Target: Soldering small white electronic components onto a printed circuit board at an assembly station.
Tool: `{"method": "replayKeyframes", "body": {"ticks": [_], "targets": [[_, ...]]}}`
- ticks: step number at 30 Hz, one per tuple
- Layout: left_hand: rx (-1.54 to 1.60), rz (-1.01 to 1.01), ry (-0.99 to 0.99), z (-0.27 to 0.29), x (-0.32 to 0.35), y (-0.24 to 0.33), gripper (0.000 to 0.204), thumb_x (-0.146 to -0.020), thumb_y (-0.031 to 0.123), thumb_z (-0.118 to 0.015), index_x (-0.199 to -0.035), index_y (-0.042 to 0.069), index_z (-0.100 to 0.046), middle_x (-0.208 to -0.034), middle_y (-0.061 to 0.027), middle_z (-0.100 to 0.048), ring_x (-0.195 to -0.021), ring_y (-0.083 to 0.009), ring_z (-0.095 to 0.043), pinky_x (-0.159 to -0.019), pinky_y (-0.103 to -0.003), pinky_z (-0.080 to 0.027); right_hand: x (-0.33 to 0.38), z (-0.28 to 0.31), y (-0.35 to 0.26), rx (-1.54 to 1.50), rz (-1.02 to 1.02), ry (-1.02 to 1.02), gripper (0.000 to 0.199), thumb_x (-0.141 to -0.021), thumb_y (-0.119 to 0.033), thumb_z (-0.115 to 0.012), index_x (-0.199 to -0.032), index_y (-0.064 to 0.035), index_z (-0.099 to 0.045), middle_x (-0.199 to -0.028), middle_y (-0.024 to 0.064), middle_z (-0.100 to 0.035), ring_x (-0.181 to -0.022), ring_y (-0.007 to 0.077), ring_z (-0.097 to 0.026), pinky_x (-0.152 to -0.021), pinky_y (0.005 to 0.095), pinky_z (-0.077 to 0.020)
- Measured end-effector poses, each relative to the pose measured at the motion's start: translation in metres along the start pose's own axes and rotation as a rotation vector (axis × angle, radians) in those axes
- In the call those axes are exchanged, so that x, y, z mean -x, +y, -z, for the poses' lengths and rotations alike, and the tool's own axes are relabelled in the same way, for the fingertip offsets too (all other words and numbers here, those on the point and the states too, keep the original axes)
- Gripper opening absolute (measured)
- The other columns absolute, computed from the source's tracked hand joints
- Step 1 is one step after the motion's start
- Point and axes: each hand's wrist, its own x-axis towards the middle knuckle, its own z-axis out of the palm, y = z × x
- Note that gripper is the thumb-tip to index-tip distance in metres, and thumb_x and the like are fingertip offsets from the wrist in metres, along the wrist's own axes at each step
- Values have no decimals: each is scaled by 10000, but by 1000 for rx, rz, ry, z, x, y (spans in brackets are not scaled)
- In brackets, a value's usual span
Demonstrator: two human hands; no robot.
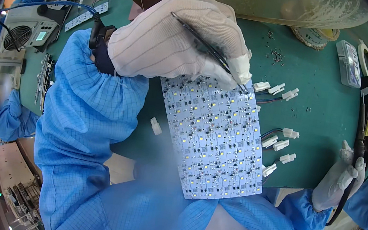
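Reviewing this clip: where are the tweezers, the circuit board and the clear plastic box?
Tweezers (212,51): head view, on the dark arms, about midway along.
Circuit board (212,141): head view, on the middle of its component-covered face.
Clear plastic box (348,64): head view, on the middle of its lid.

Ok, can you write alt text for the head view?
A white-gloved left hand holds slim black tweezers near the upper right corner of a white rectangular circuit board; the white-gloved right hand grips a black pen-shaped tool. White plastic connectors lie beside the board on a green bench.
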Motion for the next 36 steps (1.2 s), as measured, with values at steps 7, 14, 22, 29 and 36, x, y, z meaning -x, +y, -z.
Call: {"method": "replayKeyframes", "body": {"ticks": [7,14,22,29,36], "targets": [[-8,-6,-16,2,2,-11,176,-710,148,-795,-851,107,-698,-871,2,-700,-790,-180,-649,-700,-287,-520,-2,7,3,-108,-52,-124,259,-949,-239,-573,-1134,-57,-580,-903,104,-665,-934,268,-628,-932,413,-456],[46,112,112,-2,19,4,270,-586,24,-824,-804,20,-664,-794,-109,-688,-717,-229,-648,-642,-312,-513,2,67,35,-88,-50,-363,518,-852,-470,-655,-1287,-202,-570,-1403,-117,-404,-1205,229,-511,-1041,534,-379],[12,807,636,-59,36,71,196,-751,-10,-723,-906,9,-605,-880,-129,-682,-810,-187,-654,-739,-304,-530,-3,89,51,-481,-378,-286,318,-850,-285,-656,-1123,-124,-630,-1073,44,-605,-995,266,-574,-964,457,-421],[-188,757,557,-74,38,87,227,-737,56,-778,-886,1,-616,-867,-113,-665,-790,-178,-632,-694,-296,-511,-5,53,37,-338,-54,-404,358,-843,-359,-715,-1108,-139,-618,-1199,82,-611,-1121,285,-576,-1011,434,-388],[133,970,502,-63,28,88,247,-713,33,-776,-918,-19,-648,-874,-110,-670,-778,-172,-641,-683,-273,-515,-13,29,33,-343,52,-379,246,-925,-296,-621,-1106,-128,-618,-1102,179,-642,-998,235,-608,-951,358,-415]]}}
